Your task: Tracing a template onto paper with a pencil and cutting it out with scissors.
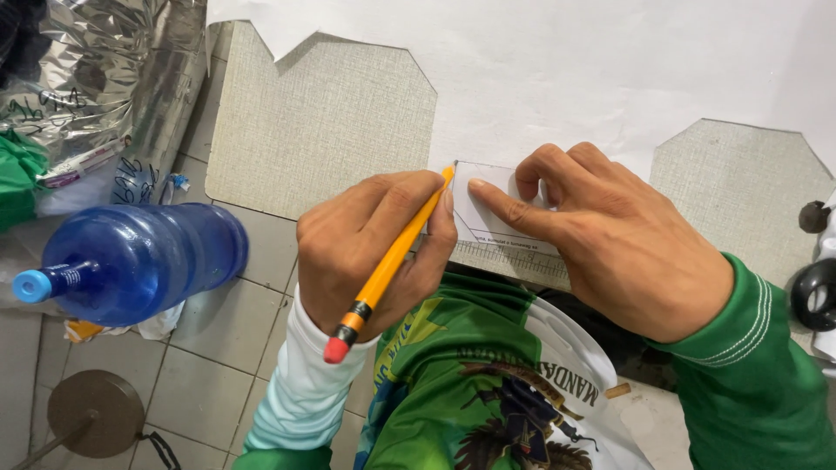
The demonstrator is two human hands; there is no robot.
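My left hand grips a yellow pencil with a red eraser; its tip touches the upper left corner of a small white template card. That card has a ruled scale along its near edge and lies on a large white paper sheet. My right hand presses flat on the card, one finger stretched along it towards the pencil tip. The paper covers a beige textured board, which shows through cut-out shapes in the sheet.
A blue plastic bottle lies on its side on the tiled floor at the left. Crumpled silver foil sits at the upper left. A round metal base stands at the lower left. Black round objects are at the right edge.
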